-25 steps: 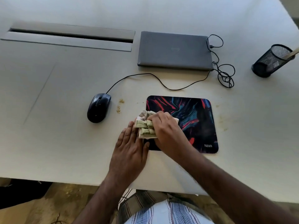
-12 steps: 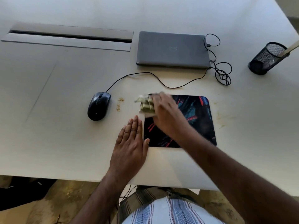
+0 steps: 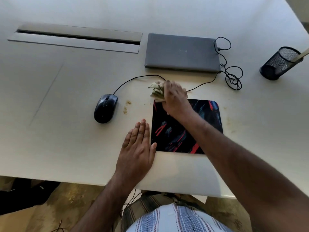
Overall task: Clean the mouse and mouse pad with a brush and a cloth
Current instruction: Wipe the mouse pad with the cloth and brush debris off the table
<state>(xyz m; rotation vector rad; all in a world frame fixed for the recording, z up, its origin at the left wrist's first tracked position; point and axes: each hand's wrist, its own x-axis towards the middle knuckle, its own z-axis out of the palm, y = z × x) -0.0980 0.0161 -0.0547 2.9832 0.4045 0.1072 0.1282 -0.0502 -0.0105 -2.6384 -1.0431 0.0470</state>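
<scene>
a: starting at the left, what's on the white desk (image 3: 66,148)?

b: a long grey cable-slot cover (image 3: 78,38) set into the far part of the top. nearer, a black wired mouse (image 3: 105,108) sits untouched, its cable (image 3: 133,79) curving away toward the far right. just right of the mouse lie a few tan crumbs (image 3: 127,106).

a: and the hands?

b: the left hand (image 3: 138,148) lies flat on the desk, fingers straight and together, gripping nothing; its thumb touches the near left corner of the mouse pad (image 3: 177,131).

a: the pad itself?

b: dark, with red and blue streaks, lying flat near the middle of the desk (its near right corner is hidden under the right forearm).

a: where's the cloth?

b: the right hand (image 3: 174,97) has its fingers curled round a crumpled pale green cloth (image 3: 156,92), at the pad's far left corner. the cloth sits mostly past the pad's far edge, over the bare desk, close to the mouse cable. it's blurred, so i can't tell whether it touches the surface.

a: farther right?

b: a closed grey laptop (image 3: 182,52) beyond the pad, with a tangle of black cord (image 3: 232,77) at its right side. at the far right, a black mesh pen holder (image 3: 280,63) with a pale handle (image 3: 303,55) sticking out.
</scene>
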